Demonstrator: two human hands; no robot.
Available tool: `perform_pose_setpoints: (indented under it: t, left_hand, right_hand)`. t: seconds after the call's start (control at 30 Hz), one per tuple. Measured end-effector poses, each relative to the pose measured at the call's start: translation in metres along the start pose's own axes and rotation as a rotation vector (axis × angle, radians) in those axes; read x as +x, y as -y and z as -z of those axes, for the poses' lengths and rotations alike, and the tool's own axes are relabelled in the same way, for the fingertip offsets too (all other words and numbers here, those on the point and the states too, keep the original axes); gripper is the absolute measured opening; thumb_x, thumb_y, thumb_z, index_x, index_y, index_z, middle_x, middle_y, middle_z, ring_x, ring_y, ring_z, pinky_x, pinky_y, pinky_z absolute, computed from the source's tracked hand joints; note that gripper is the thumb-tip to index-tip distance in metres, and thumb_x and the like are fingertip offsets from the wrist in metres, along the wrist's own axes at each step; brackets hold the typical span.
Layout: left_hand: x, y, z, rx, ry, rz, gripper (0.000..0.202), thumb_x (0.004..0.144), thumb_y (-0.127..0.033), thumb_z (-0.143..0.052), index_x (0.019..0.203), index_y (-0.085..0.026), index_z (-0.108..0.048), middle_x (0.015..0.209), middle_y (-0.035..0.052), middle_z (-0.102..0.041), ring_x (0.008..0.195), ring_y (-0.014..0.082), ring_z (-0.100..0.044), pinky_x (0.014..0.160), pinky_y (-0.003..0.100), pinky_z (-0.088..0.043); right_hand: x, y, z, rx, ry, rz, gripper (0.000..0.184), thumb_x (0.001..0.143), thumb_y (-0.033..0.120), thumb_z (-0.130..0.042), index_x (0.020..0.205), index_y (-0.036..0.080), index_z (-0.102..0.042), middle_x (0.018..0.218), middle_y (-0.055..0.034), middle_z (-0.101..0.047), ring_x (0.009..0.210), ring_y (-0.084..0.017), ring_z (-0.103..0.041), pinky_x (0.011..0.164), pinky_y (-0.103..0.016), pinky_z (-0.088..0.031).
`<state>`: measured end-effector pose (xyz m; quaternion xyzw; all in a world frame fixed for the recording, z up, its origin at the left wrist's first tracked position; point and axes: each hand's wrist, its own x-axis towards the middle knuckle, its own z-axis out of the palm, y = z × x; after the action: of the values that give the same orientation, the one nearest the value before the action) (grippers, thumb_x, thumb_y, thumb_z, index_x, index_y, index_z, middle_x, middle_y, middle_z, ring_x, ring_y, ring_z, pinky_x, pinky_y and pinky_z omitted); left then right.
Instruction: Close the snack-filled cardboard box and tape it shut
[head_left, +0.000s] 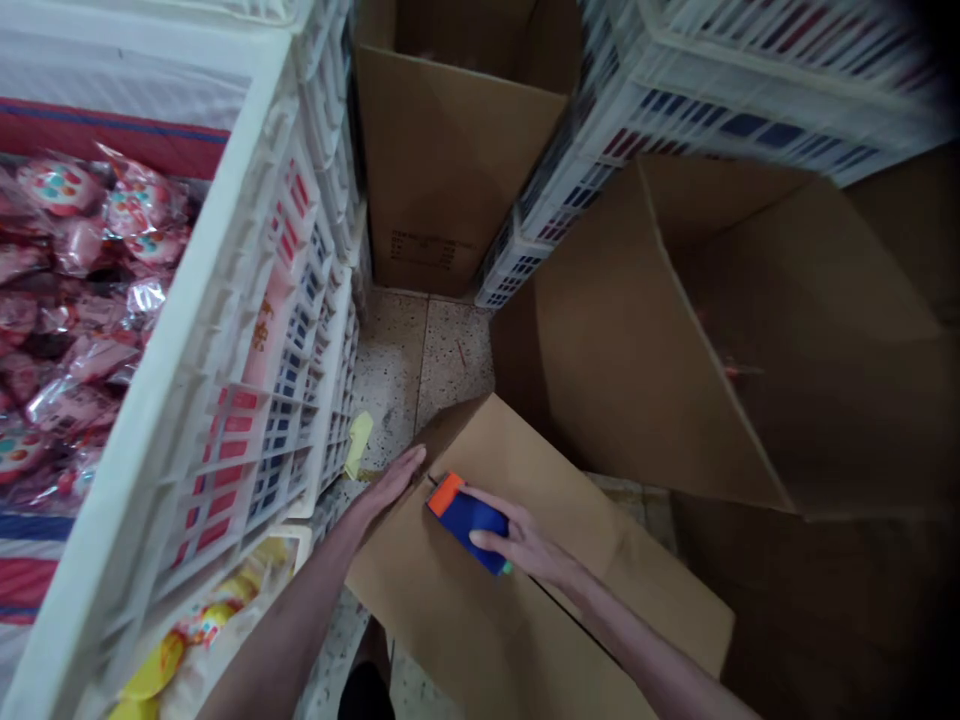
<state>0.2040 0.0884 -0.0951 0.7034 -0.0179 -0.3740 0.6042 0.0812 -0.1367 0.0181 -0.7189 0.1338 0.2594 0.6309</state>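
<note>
A closed cardboard box (585, 520) lies before me, with a dark seam running between its top flaps. My right hand (517, 540) grips a blue and orange tape dispenser (469, 522), its orange end at the far end of that seam. Resting against the box's far left edge, my left hand (394, 480) has its fingers stretched out and holds nothing. The tape itself is too small to make out.
White plastic crates (225, 330) stack up on the left, the top one holding pink wrapped items (82, 300). Yellow items (161, 660) sit in a lower crate. Open cartons stand at the back (457, 170) and right (622, 340), near more crates (675, 110). A yellow scrap (358, 443) lies on the speckled floor.
</note>
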Motion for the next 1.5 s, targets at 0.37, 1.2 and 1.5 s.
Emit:
perform_pose_setpoints:
  t: [0.37, 1.2, 1.5]
  left_hand:
    - [-0.022, -0.023, -0.037, 0.649, -0.124, -0.167, 0.062, 0.101, -0.058, -0.031, 0.144, -0.023, -0.059, 0.151, 0.0102, -0.062, 0.143, 0.0324, -0.054, 0.122, 0.049, -0.038]
    - [0.062, -0.096, -0.301, 1.295, 0.128, -0.843, 0.05, 0.103, -0.052, -0.037, 0.12, -0.019, -0.071, 0.119, 0.01, -0.076, 0.112, 0.0298, -0.06, 0.111, 0.052, -0.038]
    - [0.01, -0.066, -0.332, 1.301, 0.063, -0.787, 0.072, 0.097, -0.055, -0.049, 0.151, -0.007, -0.046, 0.16, 0.021, -0.047, 0.151, 0.0371, -0.037, 0.128, 0.059, -0.022]
  right_hand:
    - [-0.093, -0.042, 0.052, -0.228, -0.033, 0.026, 0.064, 0.077, 0.032, -0.074, 0.14, 0.029, -0.062, 0.124, -0.0009, -0.075, 0.102, -0.026, -0.07, 0.094, -0.042, -0.057]
    - [-0.209, -0.107, 0.121, -0.351, -0.074, -0.054, 0.066, 0.076, 0.036, -0.071, 0.14, 0.038, -0.061, 0.133, -0.0034, -0.074, 0.105, -0.029, -0.073, 0.091, -0.039, -0.054]
    - [-0.305, -0.155, 0.156, -0.375, -0.109, -0.282, 0.064, 0.077, 0.033, -0.067, 0.141, 0.037, -0.061, 0.128, -0.0046, -0.076, 0.112, -0.033, -0.072, 0.095, -0.044, -0.052]
